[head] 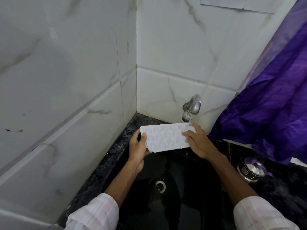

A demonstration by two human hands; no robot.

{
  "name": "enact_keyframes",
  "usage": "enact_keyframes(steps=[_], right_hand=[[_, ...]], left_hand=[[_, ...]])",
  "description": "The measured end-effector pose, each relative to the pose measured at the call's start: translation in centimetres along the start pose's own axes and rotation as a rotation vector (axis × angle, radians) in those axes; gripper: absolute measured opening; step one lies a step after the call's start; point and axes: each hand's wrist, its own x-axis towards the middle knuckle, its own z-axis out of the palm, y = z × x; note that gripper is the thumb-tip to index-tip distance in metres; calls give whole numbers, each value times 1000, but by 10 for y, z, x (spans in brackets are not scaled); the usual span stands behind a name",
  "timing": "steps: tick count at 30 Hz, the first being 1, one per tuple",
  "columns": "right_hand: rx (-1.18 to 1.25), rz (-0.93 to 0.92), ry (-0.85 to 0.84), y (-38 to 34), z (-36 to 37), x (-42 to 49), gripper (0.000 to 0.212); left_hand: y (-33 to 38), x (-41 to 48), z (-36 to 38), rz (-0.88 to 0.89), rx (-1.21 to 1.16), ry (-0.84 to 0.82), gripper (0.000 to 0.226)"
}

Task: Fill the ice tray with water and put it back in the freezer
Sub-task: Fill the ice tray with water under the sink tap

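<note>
Left grip (137, 151) and right grip (198, 144) hold the ice tray (166, 138) under the tap (193, 106); I fear a tilt makes it spill.

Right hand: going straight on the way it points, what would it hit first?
The right hand grips the tray; beyond it, probably the wall left of the tap, though depth is unclear.

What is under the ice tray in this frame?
The black sink, with its drain nearer the camera. The ice tray, the left hand and the right hand cover the stretch directly beneath.
</note>
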Motion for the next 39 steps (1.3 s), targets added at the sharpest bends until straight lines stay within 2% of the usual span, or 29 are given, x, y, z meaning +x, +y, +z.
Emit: enact_keyframes(steps=[6,13,24,39], right_hand=[[196,14,79,-3,-8,-1,22],[147,-31,197,-6,-14,-5,16],[64,-46,118,-1,-10,-5,24],[41,-66,171,-8,-9,-7,25]], left_hand=[[5,0,1,3,-41,6,31],[15,2,9,21,-75,11,30],[15,2,11,19,-86,22,30],[15,2,9,14,-123,44,30]])
